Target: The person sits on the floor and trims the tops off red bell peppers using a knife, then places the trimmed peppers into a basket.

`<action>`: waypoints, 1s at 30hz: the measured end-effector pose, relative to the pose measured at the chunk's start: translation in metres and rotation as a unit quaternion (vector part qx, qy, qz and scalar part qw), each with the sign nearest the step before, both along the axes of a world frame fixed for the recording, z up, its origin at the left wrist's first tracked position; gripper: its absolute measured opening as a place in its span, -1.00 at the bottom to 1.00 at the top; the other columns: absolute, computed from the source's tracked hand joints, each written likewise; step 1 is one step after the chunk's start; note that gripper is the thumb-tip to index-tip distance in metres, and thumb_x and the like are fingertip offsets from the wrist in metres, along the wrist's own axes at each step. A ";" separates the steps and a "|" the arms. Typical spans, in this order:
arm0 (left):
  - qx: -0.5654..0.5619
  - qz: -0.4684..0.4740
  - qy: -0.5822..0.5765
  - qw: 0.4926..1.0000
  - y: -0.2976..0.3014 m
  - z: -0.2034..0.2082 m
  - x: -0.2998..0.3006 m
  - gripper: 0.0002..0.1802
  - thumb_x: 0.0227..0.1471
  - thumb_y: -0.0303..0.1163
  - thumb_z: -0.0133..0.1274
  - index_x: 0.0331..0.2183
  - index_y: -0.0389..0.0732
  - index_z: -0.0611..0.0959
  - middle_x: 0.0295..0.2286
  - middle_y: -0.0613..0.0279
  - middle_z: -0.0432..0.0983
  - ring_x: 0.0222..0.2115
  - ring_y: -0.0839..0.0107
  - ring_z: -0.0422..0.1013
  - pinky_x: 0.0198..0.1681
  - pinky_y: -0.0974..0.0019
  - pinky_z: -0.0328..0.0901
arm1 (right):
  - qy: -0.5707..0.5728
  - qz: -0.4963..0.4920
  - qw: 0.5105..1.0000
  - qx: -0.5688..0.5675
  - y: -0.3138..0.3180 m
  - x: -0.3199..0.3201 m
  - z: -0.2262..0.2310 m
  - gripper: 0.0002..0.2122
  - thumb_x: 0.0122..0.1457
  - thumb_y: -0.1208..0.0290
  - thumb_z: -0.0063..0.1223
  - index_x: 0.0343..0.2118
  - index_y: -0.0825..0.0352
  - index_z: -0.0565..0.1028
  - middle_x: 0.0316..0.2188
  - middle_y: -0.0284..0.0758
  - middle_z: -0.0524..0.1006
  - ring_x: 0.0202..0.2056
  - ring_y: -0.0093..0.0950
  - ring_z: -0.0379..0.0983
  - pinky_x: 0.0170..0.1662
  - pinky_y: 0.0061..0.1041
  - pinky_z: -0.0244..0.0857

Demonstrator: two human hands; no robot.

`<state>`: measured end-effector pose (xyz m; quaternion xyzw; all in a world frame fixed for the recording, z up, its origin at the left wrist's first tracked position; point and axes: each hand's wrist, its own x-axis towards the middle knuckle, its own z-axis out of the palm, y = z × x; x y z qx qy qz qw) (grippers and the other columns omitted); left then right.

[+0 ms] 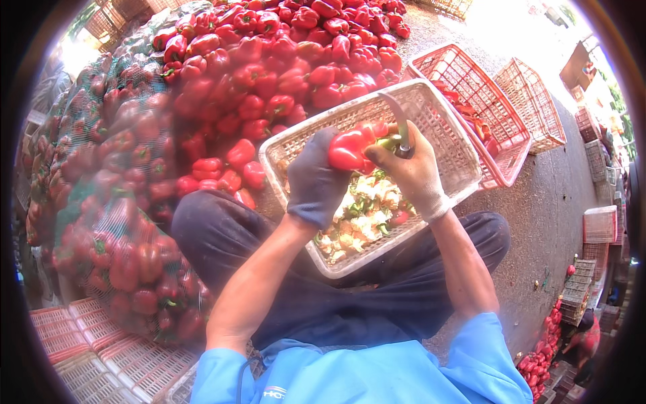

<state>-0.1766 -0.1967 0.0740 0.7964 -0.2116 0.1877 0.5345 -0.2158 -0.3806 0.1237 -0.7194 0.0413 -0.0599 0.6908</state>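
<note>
A red bell pepper (350,149) is gripped by my left hand (313,180), which wears a dark grey glove. Its green stem end points right, toward my right hand (418,176) in a pale, stained glove. That hand is closed on a knife (400,116) with a curved blade; the handle is mostly hidden in the fingers. Blade and right thumb are at the stem, though whether the edge has cut in I cannot tell. Beneath both hands stands a whitish plastic crate (272,149), tilted in my lap area, with pale seed cores and green stems (360,215) inside.
A large heap of red peppers (269,81) lies ahead and to the left. Green mesh sacks of peppers (134,262) line my left side. Right of the crate is a red crate (501,128) holding pepper pieces, beside another crate (538,101). Flat crates (101,337) lie lower left.
</note>
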 end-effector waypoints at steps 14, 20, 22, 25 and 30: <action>-0.165 0.076 0.251 0.951 0.025 -0.019 0.032 -0.43 -0.08 -0.46 0.55 -0.01 -0.22 0.67 -0.22 0.22 0.72 -0.23 0.41 0.63 -0.09 0.26 0.54 | 0.100 0.046 0.990 0.090 -0.042 -0.017 0.015 -0.53 0.46 -0.08 0.18 0.09 0.28 0.59 -0.39 -0.47 0.62 -0.58 -0.75 0.38 -0.55 -0.71 0.16; -0.329 0.007 0.351 0.876 0.028 -0.011 0.036 -0.56 0.02 -0.59 0.43 -0.03 -0.29 0.71 -0.16 0.20 0.72 -0.19 0.39 0.65 -0.13 0.26 0.59 | 0.174 0.035 0.954 0.242 -0.057 -0.022 -0.008 -0.47 0.44 -0.21 0.13 0.02 0.26 0.59 -0.42 -0.48 0.59 -0.61 -0.73 0.36 -0.57 -0.73 0.13; -0.333 0.018 0.377 0.864 0.029 -0.005 0.034 -0.60 0.06 -0.55 0.39 -0.03 -0.31 0.72 -0.12 0.13 0.72 -0.16 0.28 0.69 -0.17 0.16 0.68 | 0.141 0.051 0.976 0.161 -0.058 -0.027 -0.009 -0.48 0.46 -0.20 0.12 0.04 0.26 0.59 -0.40 -0.48 0.60 -0.60 -0.73 0.36 -0.57 -0.75 0.13; -0.383 0.018 0.392 0.836 0.031 0.006 0.030 -0.62 0.11 -0.53 0.35 -0.02 -0.38 0.69 -0.11 0.08 0.69 -0.15 0.21 0.69 -0.22 0.09 0.73 | 0.130 0.064 0.989 -0.009 -0.058 -0.032 -0.001 -0.55 0.45 0.05 0.22 0.22 0.26 0.54 -0.27 -0.44 0.63 -0.43 -0.72 0.48 -0.38 -0.72 0.30; -0.404 -0.014 0.419 0.813 0.038 0.010 0.027 -0.68 0.17 -0.51 0.30 -0.04 -0.41 0.70 -0.11 0.05 0.68 -0.14 0.19 0.69 -0.19 0.09 0.73 | 0.075 0.105 0.937 -0.326 -0.049 -0.036 0.005 -0.21 0.16 0.37 0.57 0.45 0.25 0.41 0.06 -0.31 0.65 0.05 -0.61 0.55 0.17 -0.50 0.44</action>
